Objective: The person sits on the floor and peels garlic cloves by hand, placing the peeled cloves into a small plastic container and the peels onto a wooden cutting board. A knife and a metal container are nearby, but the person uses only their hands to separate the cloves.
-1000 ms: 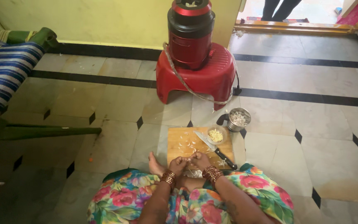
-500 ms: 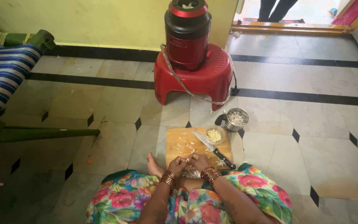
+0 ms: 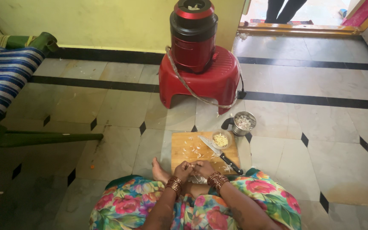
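Left hand point(image 3: 183, 169) and right hand point(image 3: 202, 168) are pressed together, pinching something too small to tell, over a flat wooden cutting board point(image 3: 182, 150); pale chopped bits are held in a small clear bowl point(image 3: 221, 139).

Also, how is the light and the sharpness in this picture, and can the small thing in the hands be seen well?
Head view: daylight overexposes the open doorway; the lower left floor lies dim; wide-lens bending curves the black floor stripes; the wooden cutting board is fairly sharp; the left hand and right hand meet, and what they pinch is too small to tell.
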